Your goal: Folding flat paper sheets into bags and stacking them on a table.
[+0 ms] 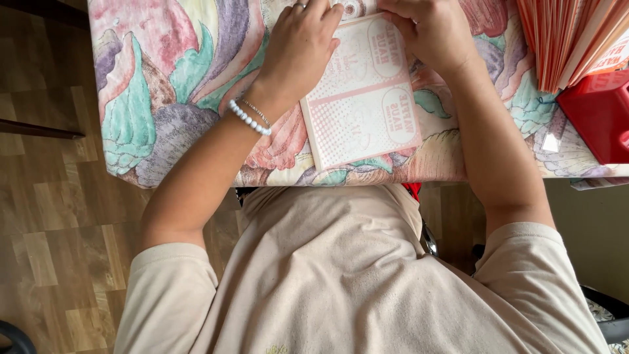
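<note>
A flat white-and-pink printed card sheet [362,111] lies on a table covered with a flowered cloth [164,78]. My left hand [300,47] rests palm down on the sheet's left upper part, fingers together; a pearl bracelet and a ring show on it. My right hand [429,29] presses on the sheet's upper right corner, fingers curled over the edge. The sheet's top edge runs out of view, so the fingertips are partly hidden.
A fanned stack of similar pink-and-white sheets [567,36] stands at the upper right, beside a red box [599,115]. Wooden floor [46,223] lies to the left and below the table edge. My beige shirt fills the lower view.
</note>
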